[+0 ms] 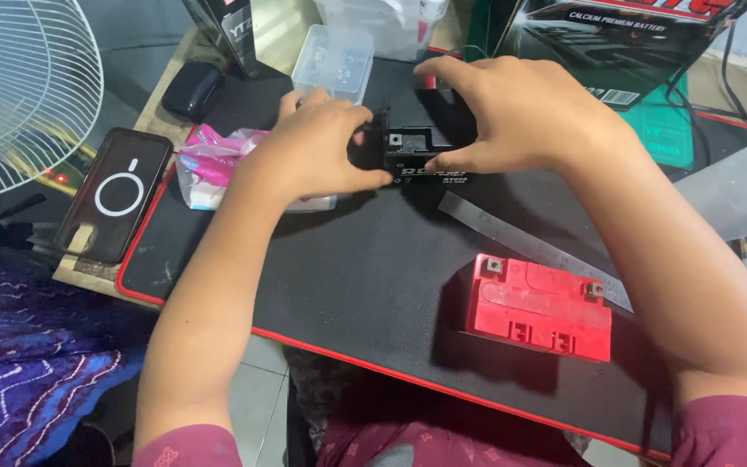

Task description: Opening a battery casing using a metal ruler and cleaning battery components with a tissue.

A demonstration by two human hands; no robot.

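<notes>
A small black battery (421, 156) stands at the far middle of the black mat (339, 277). My left hand (317, 147) grips its left side, thumb against the front face. My right hand (512, 112) covers its top and right side, thumb at the front edge. Both hands hold it together, and most of its top is hidden under my fingers. A red battery (539, 307) lies on the mat nearer to me, at the right, apart from both hands.
A steel ruler (520, 242) lies slantwise behind the red battery. A pink-and-white packet (209, 169), a clear plastic box (332, 59), a black pouch (192, 88) and a phone (114, 195) sit at left. A white fan (19, 86) stands far left, a black carton (624, 39) at the back.
</notes>
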